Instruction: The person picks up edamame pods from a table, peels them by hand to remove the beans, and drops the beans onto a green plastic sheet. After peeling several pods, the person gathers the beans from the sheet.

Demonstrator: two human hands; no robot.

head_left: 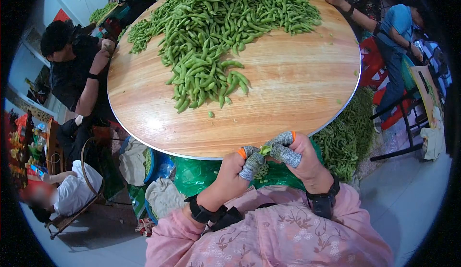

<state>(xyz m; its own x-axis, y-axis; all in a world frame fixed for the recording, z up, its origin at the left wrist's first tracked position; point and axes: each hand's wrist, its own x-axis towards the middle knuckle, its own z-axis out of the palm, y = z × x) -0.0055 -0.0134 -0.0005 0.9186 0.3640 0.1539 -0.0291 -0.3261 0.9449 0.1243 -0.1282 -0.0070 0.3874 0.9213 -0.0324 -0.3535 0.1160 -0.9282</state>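
Note:
A green soybean pod (265,150) is pinched between my two hands at the near edge of the table. My left hand (234,172) is closed, its wrapped fingers meeting at the pod's left side. My right hand (307,163) is closed on the other side of it. Grey knitted finger covers with orange bands sit on fingers of both hands. The fingers partly hide the pod. Below my hands, green plastic (192,173) hangs over my lap, with some shelled beans (261,172) on it.
A large heap of soybean pods (206,31) covers the far part of the round wooden table (288,89). More pods (343,132) are piled on the floor at right. A blue tub (151,163) stands at left. Several other people sit around.

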